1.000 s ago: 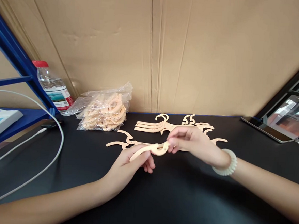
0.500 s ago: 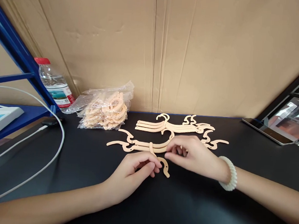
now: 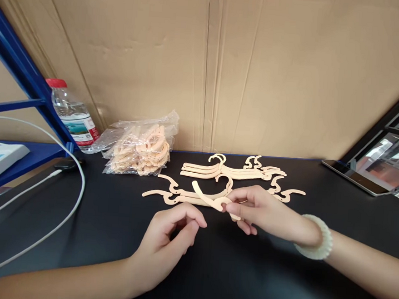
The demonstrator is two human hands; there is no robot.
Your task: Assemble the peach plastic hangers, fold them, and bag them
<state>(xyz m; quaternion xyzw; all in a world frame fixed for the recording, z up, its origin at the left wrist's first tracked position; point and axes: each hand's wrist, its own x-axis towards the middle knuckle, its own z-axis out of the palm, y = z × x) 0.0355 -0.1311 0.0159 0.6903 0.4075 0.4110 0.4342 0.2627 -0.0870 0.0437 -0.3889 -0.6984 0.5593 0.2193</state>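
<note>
In my right hand [image 3: 260, 210] a peach plastic hanger piece [image 3: 206, 198] is pinched between thumb and fingers; its curved arm points up and left, and part of it is hidden by my fingers. My left hand [image 3: 172, 243] is just left of it, fingers curled in and thumb against the index finger, with nothing visible in the grip. Behind both hands lie unfolded peach hangers [image 3: 192, 200] with hooks and hinged ends, partly covered by the held piece and my right hand. Farther back, several more hangers [image 3: 201, 169] lie side by side.
A clear plastic bag [image 3: 141, 150] of hanger pieces sits at the back left beside a red-capped water bottle [image 3: 77, 118]. A white cable [image 3: 83, 178] loops across the left of the black table [image 3: 231, 274]. A dark flat device [image 3: 354, 177] lies back right, before a cardboard wall [image 3: 151, 59].
The hanger piece, which was at my left fingertips, is now lifted in my right hand. My left hand has let go and drawn slightly left and toward me.
</note>
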